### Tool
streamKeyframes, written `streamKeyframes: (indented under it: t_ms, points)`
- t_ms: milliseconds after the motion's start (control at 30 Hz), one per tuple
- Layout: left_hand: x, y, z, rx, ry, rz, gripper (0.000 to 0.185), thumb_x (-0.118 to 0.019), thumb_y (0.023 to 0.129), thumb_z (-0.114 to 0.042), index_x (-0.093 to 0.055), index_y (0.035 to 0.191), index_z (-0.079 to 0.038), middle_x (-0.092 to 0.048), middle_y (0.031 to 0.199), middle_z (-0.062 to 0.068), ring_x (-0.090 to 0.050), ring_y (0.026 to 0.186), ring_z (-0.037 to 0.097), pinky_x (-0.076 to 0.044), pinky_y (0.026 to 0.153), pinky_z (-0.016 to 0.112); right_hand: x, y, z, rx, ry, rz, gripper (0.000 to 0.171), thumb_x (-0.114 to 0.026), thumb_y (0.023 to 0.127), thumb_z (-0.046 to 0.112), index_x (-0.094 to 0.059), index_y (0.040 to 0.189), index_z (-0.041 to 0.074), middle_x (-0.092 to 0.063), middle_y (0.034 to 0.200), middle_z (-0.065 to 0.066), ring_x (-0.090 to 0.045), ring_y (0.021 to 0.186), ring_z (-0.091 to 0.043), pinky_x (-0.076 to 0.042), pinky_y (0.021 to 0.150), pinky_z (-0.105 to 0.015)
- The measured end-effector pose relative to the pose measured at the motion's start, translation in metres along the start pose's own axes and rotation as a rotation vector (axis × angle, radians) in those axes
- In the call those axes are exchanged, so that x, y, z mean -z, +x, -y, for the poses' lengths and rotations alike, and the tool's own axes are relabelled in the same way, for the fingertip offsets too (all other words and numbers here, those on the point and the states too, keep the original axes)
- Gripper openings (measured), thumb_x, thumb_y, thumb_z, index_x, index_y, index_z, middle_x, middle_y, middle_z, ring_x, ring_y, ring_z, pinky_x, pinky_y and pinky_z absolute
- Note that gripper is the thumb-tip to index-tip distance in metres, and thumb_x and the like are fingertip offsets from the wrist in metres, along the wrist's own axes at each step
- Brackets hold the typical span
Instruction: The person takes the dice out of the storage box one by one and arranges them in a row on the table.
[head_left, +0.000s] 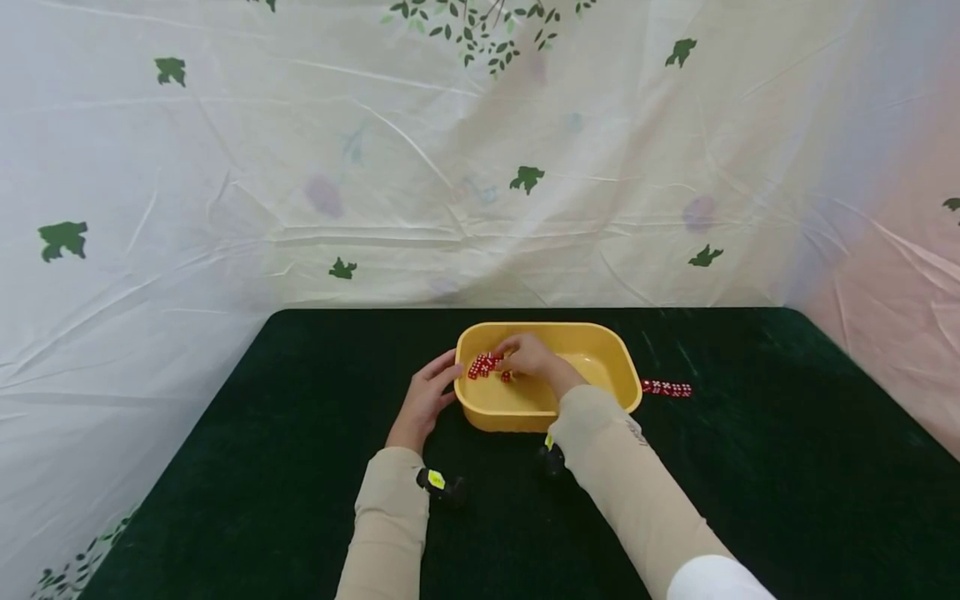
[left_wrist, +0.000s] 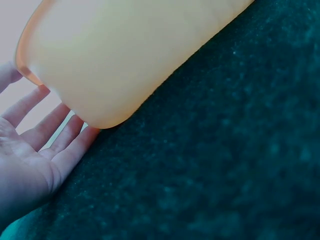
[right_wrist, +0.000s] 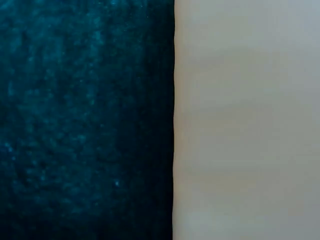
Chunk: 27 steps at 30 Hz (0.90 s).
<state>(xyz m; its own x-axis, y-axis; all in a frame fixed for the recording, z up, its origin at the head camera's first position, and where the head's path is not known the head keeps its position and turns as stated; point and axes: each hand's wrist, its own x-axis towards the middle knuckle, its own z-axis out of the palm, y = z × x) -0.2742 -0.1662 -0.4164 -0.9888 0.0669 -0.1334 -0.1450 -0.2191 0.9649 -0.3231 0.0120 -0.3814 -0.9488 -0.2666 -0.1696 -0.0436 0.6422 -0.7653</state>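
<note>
On dark green cloth (head_left: 262, 467), yellow tub (head_left: 600, 346), leaf-print sheet (head_left: 225, 167) behind

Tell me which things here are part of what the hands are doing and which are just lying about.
In use:
- yellow tub, left hand steadying its outer wall with straight fingers
- red dice in the tub, right hand among them; whether it holds one is hidden

Lying about:
- row of red dice on the dark cloth, right of the tub
- leaf-print sheet behind

A yellow tub (left_wrist: 130, 55) fills the upper left of the frame. The left hand (left_wrist: 30, 150), lower left, lies open, fingertips touching its wall. Dark green cloth (left_wrist: 225, 160) covers the rest.
</note>
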Motion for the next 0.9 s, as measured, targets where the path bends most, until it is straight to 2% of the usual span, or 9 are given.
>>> streamKeyframes:
  t_ms: [267,533,900]
  points:
    - [-0.0010,-0.0015,-0.0019,0.011,-0.005,-0.005,0.036,-0.056,0.084,-0.020,-0.052,0.119,-0.015,-0.046,0.121,0.002,-0.045,0.106,0.019,-0.040,0.084,0.037,-0.0007,-0.0012,-0.0016,0.007,0.011,-0.008,0.021,-0.063,0.078,0.007,-0.063,0.098,0.003,-0.055,0.084,-0.008,-0.047,0.054,-0.015,-0.042,0.049,-0.022]
    - [-0.0015,-0.0030,-0.0028,0.003,-0.009,-0.003,0.036,-0.055,0.084,-0.019,-0.052,0.120,-0.013,-0.046,0.122,0.003,-0.045,0.106,0.019,-0.040,0.084,0.038,-0.0007,-0.0022,-0.0016,0.024,-0.025,0.016,0.019,-0.062,0.078,0.006,-0.062,0.096,0.002,-0.054,0.084,-0.008,-0.048,0.055,-0.015,-0.042,0.050,-0.022]
    - [-0.0029,-0.0038,-0.0036,0.004,-0.004,-0.014,0.036,-0.056,0.084,-0.020,-0.052,0.119,-0.014,-0.047,0.122,0.003,-0.046,0.105,0.019,-0.040,0.084,0.039,-0.0017,-0.0002,-0.0032,0.004,-0.042,0.042,0.010,-0.063,0.076,0.005,-0.060,0.085,0.001,-0.054,0.069,-0.006,-0.046,0.055,-0.015,-0.041,0.049,-0.021]
